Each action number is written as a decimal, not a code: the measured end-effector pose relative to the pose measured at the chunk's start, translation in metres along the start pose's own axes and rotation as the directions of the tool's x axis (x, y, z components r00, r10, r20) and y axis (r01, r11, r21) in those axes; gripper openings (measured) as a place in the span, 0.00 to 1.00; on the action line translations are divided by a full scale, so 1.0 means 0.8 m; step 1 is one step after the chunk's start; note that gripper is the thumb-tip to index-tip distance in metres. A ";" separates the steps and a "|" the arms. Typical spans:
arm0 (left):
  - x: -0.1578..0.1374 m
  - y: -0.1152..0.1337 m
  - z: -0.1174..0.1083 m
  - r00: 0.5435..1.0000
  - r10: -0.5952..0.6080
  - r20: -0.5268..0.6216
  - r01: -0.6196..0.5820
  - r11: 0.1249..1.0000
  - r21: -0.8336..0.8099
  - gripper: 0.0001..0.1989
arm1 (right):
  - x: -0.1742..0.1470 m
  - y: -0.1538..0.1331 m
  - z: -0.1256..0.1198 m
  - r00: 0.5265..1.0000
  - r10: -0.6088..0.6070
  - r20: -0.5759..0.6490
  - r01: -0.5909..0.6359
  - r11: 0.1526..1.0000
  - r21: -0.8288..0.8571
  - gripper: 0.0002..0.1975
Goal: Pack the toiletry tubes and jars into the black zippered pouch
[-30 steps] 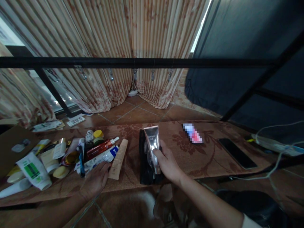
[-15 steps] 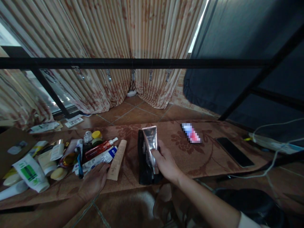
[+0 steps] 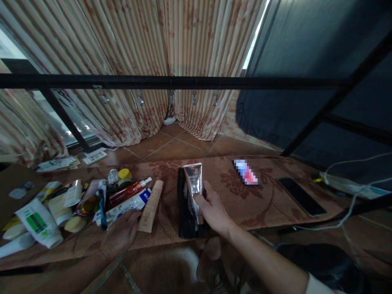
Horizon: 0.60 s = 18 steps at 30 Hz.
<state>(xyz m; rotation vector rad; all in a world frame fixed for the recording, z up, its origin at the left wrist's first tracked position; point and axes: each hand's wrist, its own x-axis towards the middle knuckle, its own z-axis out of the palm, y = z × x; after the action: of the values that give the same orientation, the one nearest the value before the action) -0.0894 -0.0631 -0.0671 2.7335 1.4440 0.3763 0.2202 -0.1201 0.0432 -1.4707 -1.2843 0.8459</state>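
My right hand [image 3: 212,210] is closed round a shiny rose-silver squeeze tube [image 3: 193,179], its thumb across the front. The tube stands nearly upright over a black pouch [image 3: 183,224]; how far it sits inside I cannot tell. My left hand [image 3: 122,232] lies low on the cloth with its fingers stretched out, the tips by a blue-and-white tube [image 3: 142,200]. Just right of those fingertips lies a beige tube [image 3: 150,207]. A red spray bottle [image 3: 127,192] and a blue-handled toothbrush [image 3: 102,210] are close by on the left.
More toiletries crowd the left, among them a white-and-green tube [image 3: 39,224] and a yellow-lidded jar [image 3: 124,174], beside a cardboard box [image 3: 18,188]. Two phones lie on the right, one with a lit screen [image 3: 246,171], one dark [image 3: 301,197]. A black bar [image 3: 196,82] crosses beyond the cloth.
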 end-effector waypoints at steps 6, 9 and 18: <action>0.001 0.003 -0.002 1.000 0.002 -0.012 -0.002 1.000 0.002 0.12 | 0.000 0.001 0.001 1.000 0.007 0.000 -0.007 1.000 -0.010 0.08; 0.001 0.002 -0.001 1.000 -0.002 -0.007 0.002 1.000 0.002 0.12 | 0.000 0.001 0.002 1.000 0.017 -0.002 -0.017 1.000 -0.013 0.09; -0.002 -0.001 0.004 1.000 -0.002 -0.013 0.003 1.000 0.019 0.12 | 0.001 0.005 0.003 1.000 0.016 -0.018 -0.017 0.999 -0.037 0.11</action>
<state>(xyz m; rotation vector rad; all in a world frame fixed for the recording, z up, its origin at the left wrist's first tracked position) -0.0900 -0.0635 -0.0702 2.7492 1.4616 0.3823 0.2193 -0.1190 0.0385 -1.5167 -1.2819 0.8223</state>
